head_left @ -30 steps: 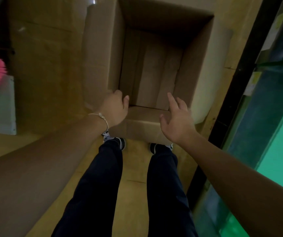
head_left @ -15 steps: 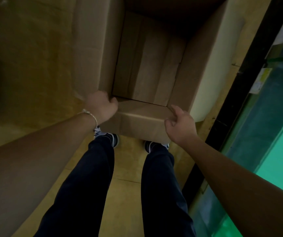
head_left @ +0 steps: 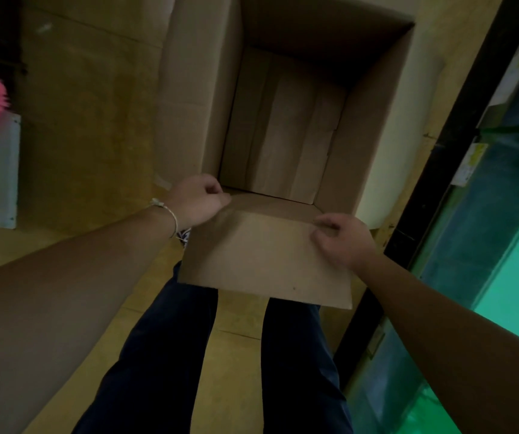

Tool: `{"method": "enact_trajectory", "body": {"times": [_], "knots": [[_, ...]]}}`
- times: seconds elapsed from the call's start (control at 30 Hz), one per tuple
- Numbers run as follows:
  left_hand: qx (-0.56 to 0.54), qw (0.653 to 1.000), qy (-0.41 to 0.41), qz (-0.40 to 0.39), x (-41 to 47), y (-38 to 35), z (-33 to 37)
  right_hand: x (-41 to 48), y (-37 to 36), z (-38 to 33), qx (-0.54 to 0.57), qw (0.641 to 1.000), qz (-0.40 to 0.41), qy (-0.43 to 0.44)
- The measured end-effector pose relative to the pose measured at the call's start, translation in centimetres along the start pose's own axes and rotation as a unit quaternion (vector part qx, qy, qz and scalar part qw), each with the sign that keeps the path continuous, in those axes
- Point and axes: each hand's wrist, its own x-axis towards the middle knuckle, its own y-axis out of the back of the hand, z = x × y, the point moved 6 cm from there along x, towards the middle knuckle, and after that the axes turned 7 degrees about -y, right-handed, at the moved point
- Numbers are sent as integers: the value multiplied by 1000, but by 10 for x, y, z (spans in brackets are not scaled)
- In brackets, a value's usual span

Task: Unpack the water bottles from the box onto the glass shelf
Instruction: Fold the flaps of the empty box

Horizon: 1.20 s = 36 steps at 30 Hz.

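Nearest me are my dark trouser legs [head_left: 170, 355], standing on the yellowish floor [head_left: 95, 151]. Just above them the near flap [head_left: 264, 261] of the cardboard box [head_left: 374, 120] is folded out toward me. My left hand [head_left: 197, 200] is curled shut on the flap's left corner at the box rim, and my right hand [head_left: 341, 239] pinches its right edge, thumb on top and fingers closed against it. Beyond the hands, the box opens deep and dim; I see only bare cardboard bottom panels and no water bottles inside, so by my reading it is emptied, or whatever is left is hidden from me. To my right runs the green-tinted glass shelf [head_left: 508, 130], but any bottles on it are out of my sight. An empty carton should be light and stiff but floppy at the flaps, so I would grip it by the rim corners or side walls rather than by this flap.
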Motion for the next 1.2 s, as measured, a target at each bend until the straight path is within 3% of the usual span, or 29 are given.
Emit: {"method": "enact_trajectory", "body": {"times": [0.17,0.4,0.63,0.7,0.83,1.0,1.2], "knots": [[-86,995,26,-39,-18,18,7,-20,27,-4,87,994,-49,-37],[-291,955,56,18,-19,50,51,-30,91,-46,208,978,-22,-23],[-40,994,-97,-8,38,43,95,17,103,-84,40,995,67,56],[64,984,-165,3,57,42,107,37,100,-87,21,995,77,65],[186,937,-270,122,99,72,142,71,132,-98,38,984,156,72],[254,900,-267,231,154,131,187,107,202,-125,5,958,276,82],[202,939,-177,214,199,148,200,147,228,-144,-20,956,289,54]]}}
